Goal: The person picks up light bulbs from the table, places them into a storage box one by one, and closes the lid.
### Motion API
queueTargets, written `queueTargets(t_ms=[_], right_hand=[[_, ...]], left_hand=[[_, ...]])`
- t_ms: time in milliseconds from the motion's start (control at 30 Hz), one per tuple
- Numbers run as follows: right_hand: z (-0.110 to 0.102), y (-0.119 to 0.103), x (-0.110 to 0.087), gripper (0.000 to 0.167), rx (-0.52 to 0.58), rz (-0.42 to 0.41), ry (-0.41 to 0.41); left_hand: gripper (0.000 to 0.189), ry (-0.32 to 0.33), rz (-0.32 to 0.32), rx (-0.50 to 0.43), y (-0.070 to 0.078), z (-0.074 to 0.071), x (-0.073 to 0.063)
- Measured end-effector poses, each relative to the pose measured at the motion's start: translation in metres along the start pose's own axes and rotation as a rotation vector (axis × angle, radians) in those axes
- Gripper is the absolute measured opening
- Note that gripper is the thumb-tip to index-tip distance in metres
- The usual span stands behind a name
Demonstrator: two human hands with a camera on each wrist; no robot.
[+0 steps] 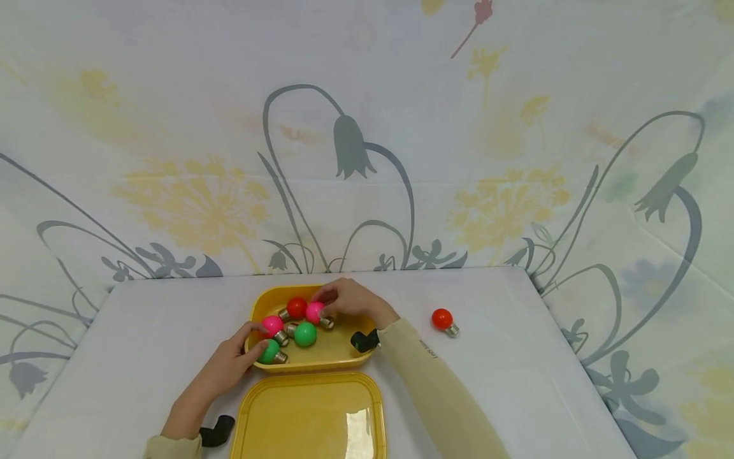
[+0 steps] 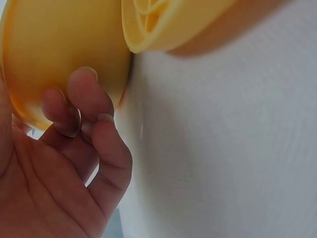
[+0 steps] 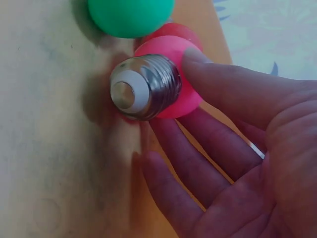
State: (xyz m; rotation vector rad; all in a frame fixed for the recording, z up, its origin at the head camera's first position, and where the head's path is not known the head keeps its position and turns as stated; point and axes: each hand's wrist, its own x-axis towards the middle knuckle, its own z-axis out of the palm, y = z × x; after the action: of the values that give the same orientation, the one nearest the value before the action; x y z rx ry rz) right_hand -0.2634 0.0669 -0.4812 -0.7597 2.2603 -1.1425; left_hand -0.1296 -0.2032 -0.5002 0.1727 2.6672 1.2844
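Observation:
My right hand [image 1: 350, 298] pinches a pink light bulb [image 1: 315, 312] between thumb and fingers, inside the far side of a yellow plastic container [image 1: 344, 365]. The bulb's metal screw base [image 3: 143, 89] points away from the palm in the right wrist view. My left hand [image 1: 232, 354] grips the container's left wall, curled fingers against its outside [image 2: 64, 44], index finger and thumb over the rim. Near those two lie a second pink bulb [image 1: 272, 326] and a green bulb [image 1: 268, 351]. Another green bulb [image 1: 305, 334] and a red bulb [image 1: 296, 308] lie between the hands.
A yellow lid [image 1: 309, 414] lies flat on the white table [image 1: 493, 389], just in front of the container. Off to the right is a separate red bulb [image 1: 442, 319]. Behind the table hangs a flower-patterned cloth [image 1: 367, 210].

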Motion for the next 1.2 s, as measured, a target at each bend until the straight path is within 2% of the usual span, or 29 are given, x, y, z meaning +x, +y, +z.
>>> queueTargets(t_ms=[200, 533, 800, 1000, 1200], right_hand=[[0.004, 0.005, 0.001, 0.028, -0.003, 0.013, -0.001], [0.004, 0.0, 0.001, 0.03, -0.024, 0.006, -0.012], [0.005, 0.001, 0.001, 0.03, -0.007, 0.017, -0.001], [0.002, -0.003, 0.0, 0.03, -0.022, 0.009, 0.013], [-0.005, -0.006, -0.004, 0.028, -0.099, 0.013, 0.048]], left_hand=[[0.032, -0.008, -0.003, -0.017, 0.001, 0.001, 0.001], [0.035, -0.02, -0.038, -0.028, 0.004, 0.0, -0.001], [0.034, -0.029, -0.015, 0.02, 0.002, 0.0, 0.001], [0.031, 0.006, 0.004, 0.039, 0.0, 0.0, -0.001], [0.037, 0.032, 0.02, 0.141, 0.007, -0.002, -0.003]])
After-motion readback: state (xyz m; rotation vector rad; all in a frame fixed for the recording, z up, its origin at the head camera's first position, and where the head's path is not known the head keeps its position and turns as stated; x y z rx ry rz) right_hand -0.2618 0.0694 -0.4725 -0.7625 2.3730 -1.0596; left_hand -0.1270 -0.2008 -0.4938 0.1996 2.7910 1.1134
